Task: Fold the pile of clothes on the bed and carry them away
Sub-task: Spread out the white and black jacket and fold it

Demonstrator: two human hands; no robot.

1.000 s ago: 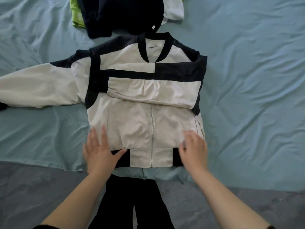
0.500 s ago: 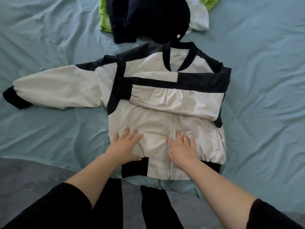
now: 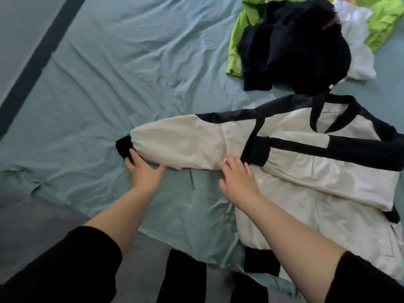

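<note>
A: Where do we have room around the jacket (image 3: 328, 184)?
B: Mostly to the left. The sheet (image 3: 98, 88) lies wrinkled from the middle of the frame to the upper left, where it ends at a dark stripe (image 3: 32, 62). Its near edge runs diagonally from the lower left toward the bottom centre, with a grey surface (image 3: 32, 215) below it.
A: And the jacket itself?
B: It lies flat, front up, at centre right, with its hem band (image 3: 261, 262) close to that near edge. One sleeve (image 3: 185, 147) stretches left across the sheet, and the other is folded across the chest.
A: What about our hands?
B: Our left hand (image 3: 145, 171) is at the sleeve's black cuff (image 3: 123, 147), fingers nearly straight with the tips on the cuff, thumb along the sleeve's lower edge. It grips nothing that we can see. Our right hand (image 3: 238, 178) lies flat with fingers spread on the sleeve near the armpit, holding nothing.
A: Anything crowding us?
B: The pile (image 3: 295, 47) at the upper right has a dark garment on top, with a green garment (image 3: 384, 20) and a white garment (image 3: 358, 53) beneath. Its lower edge reaches the jacket's collar (image 3: 313, 114). Our trouser legs (image 3: 185, 281) show at bottom centre, below the sheet's edge
</note>
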